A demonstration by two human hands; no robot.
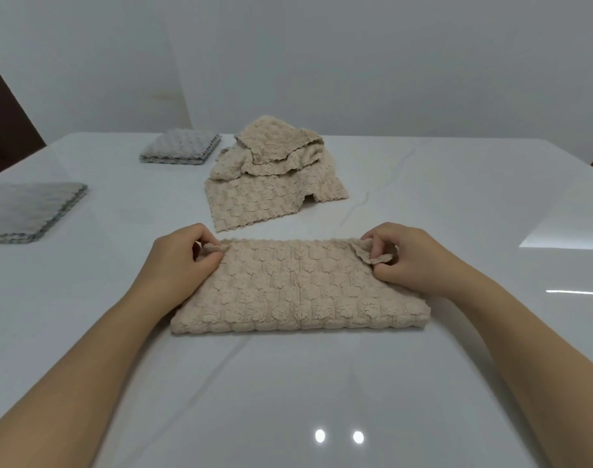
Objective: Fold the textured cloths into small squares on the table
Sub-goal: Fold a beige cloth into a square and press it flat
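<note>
So on the table the folded-over cloth sits right in front, left hand pinching its far left corner, right hand the far right one. Just behind it there's a heap of cloths. Off to the left is the near folded stack, with the far folded stack farther back, left of the heap.

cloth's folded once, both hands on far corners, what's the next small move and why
Probably the right hand should carry its end over onto the end at the left hand. The cloth lies as a long rectangle, each hand pinching a far corner; halving it sideways should give a small square like the grey cloths.
</note>
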